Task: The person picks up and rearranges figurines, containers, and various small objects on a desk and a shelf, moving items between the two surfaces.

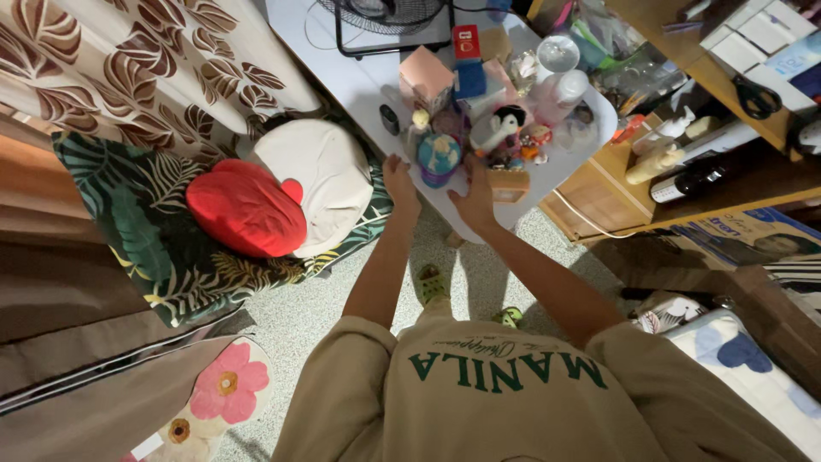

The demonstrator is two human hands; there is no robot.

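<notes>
Beige shirt, both grips released, left hand and right hand flat on white table

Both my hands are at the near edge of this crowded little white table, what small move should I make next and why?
Probably close the left hand around the small globe just beside it. The right hand already rests by the brown box, and the white table is packed, so lift straight up to spare the penguin figure.

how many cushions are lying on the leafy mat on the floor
2. A red cushion lies in the middle of the leafy mat, and a cream cushion sits beside it, nearer the white table. Others may be hidden beneath them.
</notes>
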